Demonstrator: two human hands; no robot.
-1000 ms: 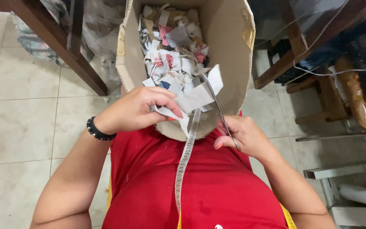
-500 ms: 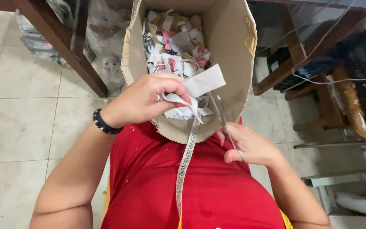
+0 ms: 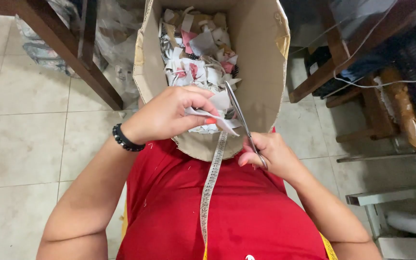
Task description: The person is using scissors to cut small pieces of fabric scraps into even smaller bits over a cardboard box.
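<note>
Tiled floor, fabric scrap (image 3: 217,118) — pinched between fingers (image 3: 207,105)

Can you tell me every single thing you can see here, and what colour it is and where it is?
cardboard box: one, brown, open, in front of the person's lap
scraps: many, white, pink and tan, piled inside the box
white scrap: one, pinched over the box edge
scissors: one pair, silver, blades at the white scrap
measuring tape: one, whitish, hanging down the red top
red top: one, on the person
bead bracelet: one, black, left wrist
wooden furniture legs: brown, both upper corners
tiled floor: pale, all around
left hand: fingers pinching the white scrap
right hand: holding the scissors
</note>
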